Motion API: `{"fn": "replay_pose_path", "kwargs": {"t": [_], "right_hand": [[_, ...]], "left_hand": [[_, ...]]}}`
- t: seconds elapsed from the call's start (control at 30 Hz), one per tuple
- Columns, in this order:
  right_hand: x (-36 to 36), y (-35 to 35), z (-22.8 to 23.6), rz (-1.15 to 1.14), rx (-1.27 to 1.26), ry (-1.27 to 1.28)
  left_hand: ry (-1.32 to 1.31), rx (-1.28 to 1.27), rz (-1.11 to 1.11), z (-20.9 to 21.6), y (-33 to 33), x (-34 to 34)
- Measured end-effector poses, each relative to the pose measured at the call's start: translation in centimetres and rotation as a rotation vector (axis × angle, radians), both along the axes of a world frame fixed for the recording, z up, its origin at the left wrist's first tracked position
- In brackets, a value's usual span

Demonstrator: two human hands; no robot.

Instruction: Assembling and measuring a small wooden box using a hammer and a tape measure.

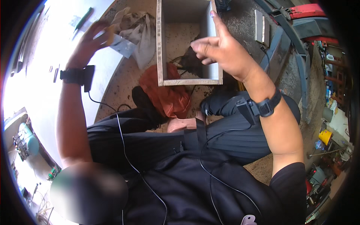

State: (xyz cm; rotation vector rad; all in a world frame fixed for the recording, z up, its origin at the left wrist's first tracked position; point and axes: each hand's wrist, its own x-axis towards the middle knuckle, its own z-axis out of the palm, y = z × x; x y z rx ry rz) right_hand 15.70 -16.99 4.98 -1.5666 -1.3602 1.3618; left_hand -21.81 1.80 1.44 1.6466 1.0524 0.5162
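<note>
My left hand (92, 42), raised at the upper left and partly blurred, has its fingers curled round a yellowish part joined to a flat, shiny, pale blue-grey piece (123, 45); I cannot make out its exact kind. My right hand (227, 52) is over the right wall of a wooden box (190, 82) with an open top and pale inner walls. Its thumb points up beside the rim, and its other fingers bend loosely over the opening with nothing seen in them. Dark material (193, 62) lies inside the box, partly hidden by the fingers.
A red-orange cloth or bag (170, 93) lies between my legs, below the box. Crumpled translucent plastic (140, 33) is left of it. A green pen-like object (83, 18) rests on the white surface at left. Grey metal bars (285, 41) stand at right. Cables run from both wrists.
</note>
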Motion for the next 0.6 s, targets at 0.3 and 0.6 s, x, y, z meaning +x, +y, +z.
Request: {"fn": "replay_pose_path", "kwargs": {"t": [0.3, 0.6], "right_hand": [[-2.6, -3.2, 0.8, 0.118, -0.371, 1.029], [-2.2, -6.6, 0.2, -0.039, -0.514, 0.841]], "left_hand": [[-0.290, 0.296, -0.444, 6.6, -16.0, 13.1], [0.032, 0.066, -0.211, 5.7, -19.8, 12.9]]}}
